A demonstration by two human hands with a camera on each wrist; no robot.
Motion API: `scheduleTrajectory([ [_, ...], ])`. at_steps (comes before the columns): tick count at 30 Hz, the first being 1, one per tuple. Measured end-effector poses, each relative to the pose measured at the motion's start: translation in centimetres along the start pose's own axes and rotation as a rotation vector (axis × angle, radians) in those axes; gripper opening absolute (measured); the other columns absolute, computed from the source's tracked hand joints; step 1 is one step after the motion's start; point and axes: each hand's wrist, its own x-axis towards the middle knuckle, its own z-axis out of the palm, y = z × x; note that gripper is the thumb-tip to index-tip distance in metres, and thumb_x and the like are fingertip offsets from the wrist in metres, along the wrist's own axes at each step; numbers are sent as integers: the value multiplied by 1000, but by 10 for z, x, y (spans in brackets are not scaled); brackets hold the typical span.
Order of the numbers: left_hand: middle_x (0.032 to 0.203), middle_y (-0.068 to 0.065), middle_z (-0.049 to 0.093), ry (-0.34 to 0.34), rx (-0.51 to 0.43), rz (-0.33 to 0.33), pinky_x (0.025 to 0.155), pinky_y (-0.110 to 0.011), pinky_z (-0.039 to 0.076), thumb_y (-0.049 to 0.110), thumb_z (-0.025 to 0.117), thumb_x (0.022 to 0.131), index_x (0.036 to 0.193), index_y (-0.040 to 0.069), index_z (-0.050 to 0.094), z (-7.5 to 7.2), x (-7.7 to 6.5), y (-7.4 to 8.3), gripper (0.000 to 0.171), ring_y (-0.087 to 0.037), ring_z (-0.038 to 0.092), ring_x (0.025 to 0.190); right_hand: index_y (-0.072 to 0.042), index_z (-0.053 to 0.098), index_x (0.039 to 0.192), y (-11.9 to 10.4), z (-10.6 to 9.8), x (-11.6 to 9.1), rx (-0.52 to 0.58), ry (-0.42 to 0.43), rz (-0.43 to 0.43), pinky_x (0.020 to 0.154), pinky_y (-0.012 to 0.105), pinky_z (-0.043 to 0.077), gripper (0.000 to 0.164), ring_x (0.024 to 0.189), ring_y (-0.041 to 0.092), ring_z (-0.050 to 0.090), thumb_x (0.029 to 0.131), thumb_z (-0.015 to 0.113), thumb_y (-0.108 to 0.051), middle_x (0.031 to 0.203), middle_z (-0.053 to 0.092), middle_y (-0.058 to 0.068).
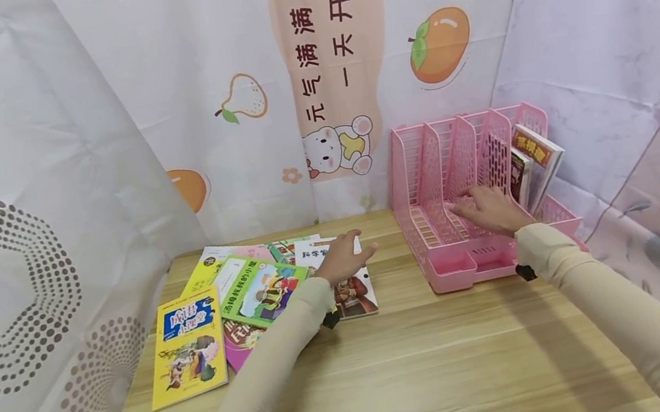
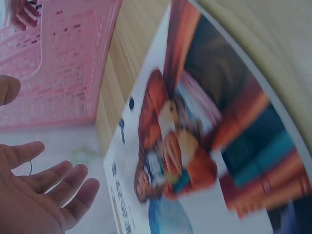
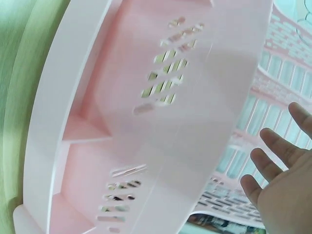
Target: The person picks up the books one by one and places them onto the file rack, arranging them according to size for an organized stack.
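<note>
My left hand (image 1: 343, 258) reaches over a white book (image 1: 355, 293) with a reddish-brown picture, fingers spread and holding nothing. In the left wrist view that book's cover (image 2: 180, 141) lies beside the left hand (image 2: 44, 190). My right hand (image 1: 489, 208) is at the front of a pink file rack (image 1: 442, 226), its fingers over the middle slots and gripping nothing. The right wrist view shows the right hand (image 3: 282, 161) with fingers apart beside the rack's pink front panel (image 3: 195, 112). Two books (image 1: 538, 158) lean upright in the rack's right-hand slots.
Left of the left hand, several books overlap: a green one (image 1: 262, 288), a purple one (image 1: 238, 343) partly covered, and a yellow one (image 1: 188, 346) nearest the left edge. They lie on a wooden table (image 1: 390, 379). A printed curtain (image 1: 237, 162) hangs behind.
</note>
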Motion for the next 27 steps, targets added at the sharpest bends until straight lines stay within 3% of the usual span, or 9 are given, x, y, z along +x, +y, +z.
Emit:
scheduleTrajectory([
  [4, 157, -19, 41, 11, 52, -2, 113, -56, 36, 68, 43, 102, 160, 12, 35, -9, -6, -8, 81, -38, 39, 144, -1, 43, 148, -11, 5, -2, 5, -46, -14, 106, 78, 14, 74, 139, 59, 25, 104, 48, -59, 154, 37, 31],
  [14, 157, -16, 43, 75, 268, -50, 114, -60, 33, 68, 39, 102, 159, 16, 39, -23, -19, -25, 77, -40, 41, 142, -6, 42, 151, -28, 24, 5, -57, -53, -68, 106, 79, 12, 76, 141, 57, 23, 102, 46, -65, 156, 35, 31],
  [20, 156, -20, 42, 90, 365, -72, 114, -63, 29, 66, 41, 102, 160, 17, 37, -28, -26, -44, 76, -42, 39, 142, -5, 50, 144, -42, 33, 12, -162, 17, -112, 105, 76, 21, 75, 134, 55, 31, 101, 46, -66, 146, 43, 33],
  [23, 157, -20, 42, 98, 406, -81, 115, -64, 29, 68, 38, 102, 160, 16, 37, -32, -27, -53, 78, -43, 38, 143, -4, 55, 139, -49, 36, 16, -159, 54, -139, 101, 73, 27, 67, 128, 52, 35, 101, 51, -60, 140, 48, 30],
  [27, 157, -19, 42, 100, 446, -88, 115, -62, 30, 72, 34, 101, 160, 15, 37, -39, -30, -59, 82, -42, 39, 142, -5, 55, 140, -58, 42, 21, -135, 39, -173, 99, 72, 28, 66, 129, 50, 36, 101, 53, -58, 140, 49, 26],
])
